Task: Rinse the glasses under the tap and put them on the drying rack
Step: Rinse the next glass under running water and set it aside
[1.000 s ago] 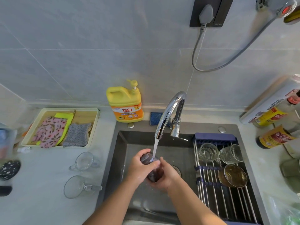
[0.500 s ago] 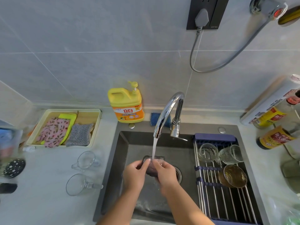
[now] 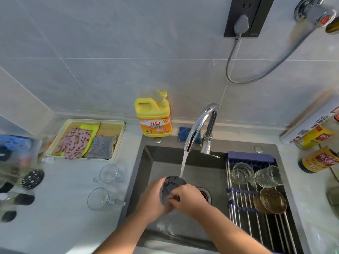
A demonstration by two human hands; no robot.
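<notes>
Over the sink, both hands hold a dark smoky glass (image 3: 172, 184). My left hand (image 3: 151, 197) grips its side and my right hand (image 3: 189, 199) grips it from the right, fingers curled round its lower part. Water runs from the chrome tap (image 3: 200, 125) onto the glass's far rim. The drying rack (image 3: 244, 208) across the sink's right side carries two clear glasses (image 3: 241, 173) (image 3: 268, 176) and an amber glass (image 3: 271, 200). On the counter at the left lie two clear handled glasses (image 3: 108, 174) (image 3: 100, 198).
The dark sink (image 3: 146, 173) has its drain (image 3: 204, 195) beside my right hand. A yellow detergent bottle (image 3: 154, 116) and a blue sponge (image 3: 185, 133) stand behind it. A tray of cloths (image 3: 86, 141) sits back left, sauce bottles (image 3: 319, 160) at the right.
The glass has turned in my hands, its opening now tilted up towards the stream, and my hands have shifted slightly lower and left in the sink.
</notes>
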